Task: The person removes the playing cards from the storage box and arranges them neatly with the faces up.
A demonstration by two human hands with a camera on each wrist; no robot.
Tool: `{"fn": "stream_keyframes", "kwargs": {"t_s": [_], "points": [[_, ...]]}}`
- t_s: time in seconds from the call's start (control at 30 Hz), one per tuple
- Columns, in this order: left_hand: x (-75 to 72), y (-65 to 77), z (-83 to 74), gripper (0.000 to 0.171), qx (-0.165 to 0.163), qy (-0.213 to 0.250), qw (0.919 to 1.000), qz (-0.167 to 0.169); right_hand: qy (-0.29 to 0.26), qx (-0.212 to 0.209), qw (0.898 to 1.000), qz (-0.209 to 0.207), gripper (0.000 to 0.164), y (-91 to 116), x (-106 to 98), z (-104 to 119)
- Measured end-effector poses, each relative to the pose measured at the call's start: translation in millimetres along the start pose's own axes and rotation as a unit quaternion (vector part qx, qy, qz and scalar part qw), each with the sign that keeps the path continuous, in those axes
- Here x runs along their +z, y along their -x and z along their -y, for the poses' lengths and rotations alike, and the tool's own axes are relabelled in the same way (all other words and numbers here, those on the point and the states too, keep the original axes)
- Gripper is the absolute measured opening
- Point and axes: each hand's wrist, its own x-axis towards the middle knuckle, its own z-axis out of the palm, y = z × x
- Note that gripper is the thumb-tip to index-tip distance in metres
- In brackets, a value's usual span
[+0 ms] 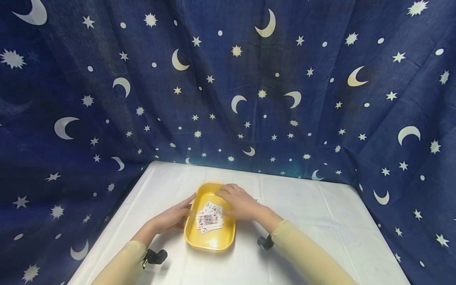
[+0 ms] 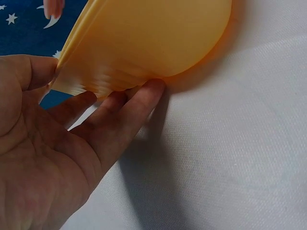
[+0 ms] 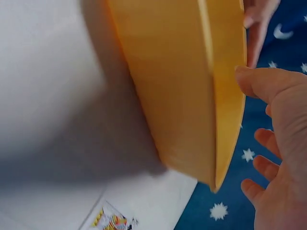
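A yellow plastic tray [image 1: 210,246] stands on the white table with several playing cards [image 1: 209,219] inside, a red diamond face card on top. My left hand [image 1: 172,217] holds the tray's left side; in the left wrist view the thumb meets the rim and the fingers [image 2: 144,98] lie against the outer wall. Over the right rim hovers my right hand [image 1: 238,202], its fingers loosely bent and slightly blurred. In the right wrist view nothing shows between its thumb and fingers [image 3: 266,167].
Another face card [image 3: 112,219] lies on the table to the right of the tray, mostly hidden behind my right hand in the head view. The white tablecloth [image 1: 303,233] spreads around. A dark blue curtain [image 1: 221,91] with moons and stars hangs behind the table.
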Motion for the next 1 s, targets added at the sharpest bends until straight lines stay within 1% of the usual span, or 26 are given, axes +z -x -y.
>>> {"fn": "stream_keyframes", "kwargs": {"t_s": [0.13, 0.23, 0.3, 0.4, 0.5, 0.57, 0.67, 0.8, 0.9, 1.0], "points": [[-0.3, 0.9, -1.2, 0.072, -0.001, -0.005, 1.0000, -0.001, 0.039, -0.019, 0.998, 0.034, 0.063, -6, 8, 10], [-0.5, 1.3, -2.0, 0.071, 0.000, -0.011, 0.9999, -0.003, 0.061, -0.040, 0.996, 0.060, 0.054, -10, 13, 17], [-0.8, 1.3, -1.9, 0.071, 0.001, -0.012, 0.9999, -0.001, 0.062, -0.052, 0.993, 0.080, 0.047, -12, 16, 21], [-1.1, 1.3, -1.6, 0.071, 0.004, -0.012, 0.9999, 0.003, 0.068, -0.075, 0.988, 0.113, 0.041, -14, 22, 26], [-1.5, 1.4, -0.9, 0.071, 0.006, -0.010, 0.9999, 0.007, 0.083, -0.105, 0.982, 0.134, 0.038, -15, 27, 31], [-1.5, 1.3, -0.9, 0.071, 0.007, -0.011, 0.9999, 0.008, 0.087, -0.116, 0.979, 0.145, 0.037, -15, 29, 34], [-1.6, 1.2, -0.8, 0.071, 0.007, -0.013, 0.9999, 0.007, 0.090, -0.110, 0.977, 0.159, 0.038, -15, 32, 38], [-1.4, 1.7, -1.2, 0.071, 0.007, -0.014, 0.9999, 0.008, 0.104, -0.087, 0.976, 0.171, 0.041, -14, 35, 42], [-0.9, 2.5, -1.5, 0.071, 0.010, -0.011, 0.9998, 0.011, 0.116, -0.070, 0.976, 0.169, 0.043, -14, 37, 43], [-0.6, 2.8, -1.5, 0.072, 0.011, -0.006, 0.9998, 0.012, 0.118, -0.061, 0.979, 0.154, 0.042, -16, 38, 41]]}}
